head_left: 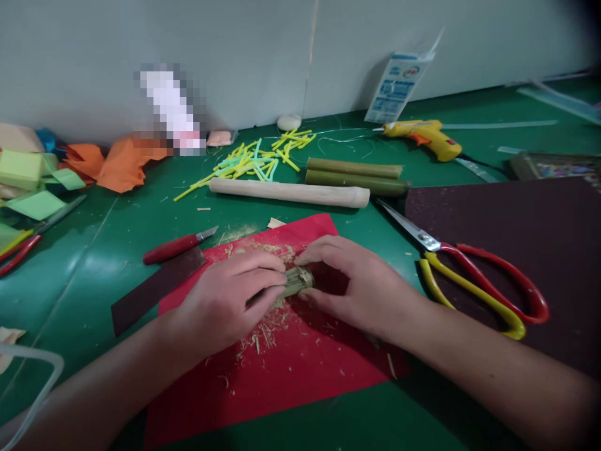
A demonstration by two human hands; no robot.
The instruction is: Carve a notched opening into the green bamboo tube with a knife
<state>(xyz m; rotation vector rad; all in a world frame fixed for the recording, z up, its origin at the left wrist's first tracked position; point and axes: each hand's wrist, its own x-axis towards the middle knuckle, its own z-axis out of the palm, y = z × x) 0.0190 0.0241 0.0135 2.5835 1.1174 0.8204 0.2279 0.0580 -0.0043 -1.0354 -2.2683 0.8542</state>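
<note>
Both my hands meet over a red paper sheet on the green table. My left hand and my right hand are both closed on a short greenish bamboo piece, one at each end. Only its middle shows between my fingers. Pale shavings lie scattered on the red sheet under my hands.
A red-handled knife lies left of the sheet. Red and yellow scissors rest on dark paper at right. Behind: a pale wooden rod, two green bamboo sticks, yellow straw bits, a yellow glue gun, coloured paper scraps.
</note>
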